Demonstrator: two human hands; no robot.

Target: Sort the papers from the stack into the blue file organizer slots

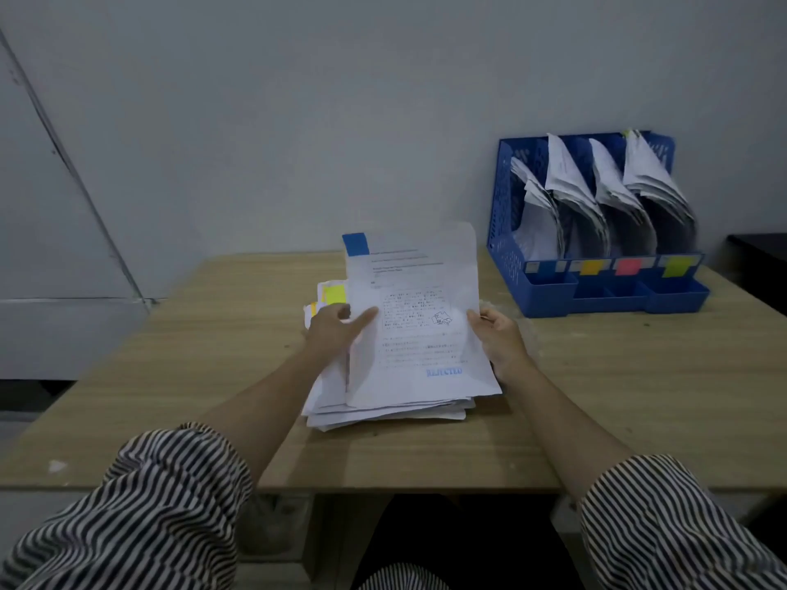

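1. The blue file organizer (596, 249) stands on the desk (170, 376), beyond and to the right of the paper stack (383, 408); the right hand is nearer it.
2. The top sheet (419, 300), blue-tabbed and stamped "REJECTED", is lifted off the stack, long axis pointing away from the person.
3. The left hand (334, 330) touches the sheet's left edge, forefinger extended.
4. The right hand (498, 334) pinches its right edge.

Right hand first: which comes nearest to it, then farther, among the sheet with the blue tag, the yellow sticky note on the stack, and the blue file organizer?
1. Sheet with the blue tag: in the right hand, held by its right edge.
2. Yellow sticky note: across the sheet, to the left, on the stack.
3. Blue file organizer: back right on the table, beyond the hand.
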